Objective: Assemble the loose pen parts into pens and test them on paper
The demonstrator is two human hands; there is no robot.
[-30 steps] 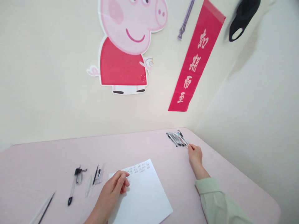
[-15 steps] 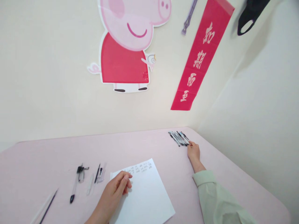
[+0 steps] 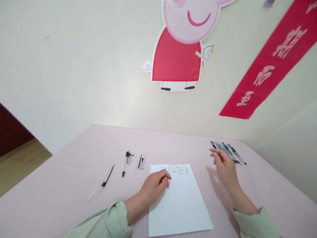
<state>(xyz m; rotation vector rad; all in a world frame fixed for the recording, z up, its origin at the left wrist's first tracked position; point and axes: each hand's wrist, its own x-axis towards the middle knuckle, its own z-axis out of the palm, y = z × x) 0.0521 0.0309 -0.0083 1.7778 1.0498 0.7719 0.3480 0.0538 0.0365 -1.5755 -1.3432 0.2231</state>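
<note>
My left hand (image 3: 156,185) lies on the left edge of a white paper sheet (image 3: 182,205), its fingers loosely bent and nothing visible in them. Rows of small handwritten marks (image 3: 177,169) run along the sheet's far end. Raised over the table to the right of the paper, my right hand (image 3: 225,167) has its fingers partly stretched toward the left, with no pen in them. Just beyond it lies a row of pens (image 3: 229,151), part of which the hand hides.
Left of the paper are a clear pen barrel with a black tip (image 3: 123,168), black clip-like parts (image 3: 128,154), a short dark refill (image 3: 140,162) and a longer dark refill (image 3: 109,176). A wall with a pig cutout (image 3: 177,59) and red banner (image 3: 262,74) borders the pink table (image 3: 111,138).
My right hand has come away from the pens, back and to the left, and is now lifted. My left hand stays on the paper. The view has swung left.
</note>
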